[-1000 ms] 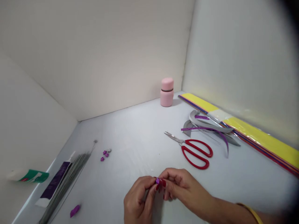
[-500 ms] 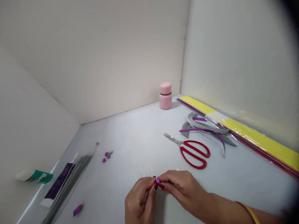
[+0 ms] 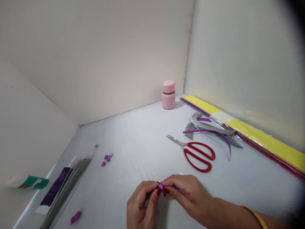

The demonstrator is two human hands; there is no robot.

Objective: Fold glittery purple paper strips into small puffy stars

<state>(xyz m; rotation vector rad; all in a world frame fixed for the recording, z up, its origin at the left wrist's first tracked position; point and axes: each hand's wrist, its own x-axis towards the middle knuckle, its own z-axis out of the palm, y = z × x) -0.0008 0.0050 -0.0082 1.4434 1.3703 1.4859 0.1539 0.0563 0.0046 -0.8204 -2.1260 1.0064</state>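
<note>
Between my fingertips, low in the middle of the head view, is a small shiny purple paper star (image 3: 160, 186). My left hand (image 3: 143, 202) pinches it from the left with thumb and index finger. From the other side my right hand (image 3: 187, 195) pinches the same star, its thumb below. Fingertips cover most of its edges. Several finished-looking small stars, purple ones (image 3: 106, 157) and a silver one (image 3: 110, 155), lie in a cluster to the left. Red-handled scissors (image 3: 199, 156) rest beyond my right hand, blades pointing left.
Grey and purple paper strips (image 3: 212, 128) lie behind the scissors, beside a long yellow-topped paper pack (image 3: 252, 130). A pink flask (image 3: 168, 95) stands at the back. At left are thin wires (image 3: 69, 187), a purple tube (image 3: 56, 186), a green-and-white bottle (image 3: 35, 183) and a purple scrap (image 3: 75, 217).
My view has shifted slightly, so the table items at left sit a little further left. Both hands stay nearly in place, still pinching the purple star.
</note>
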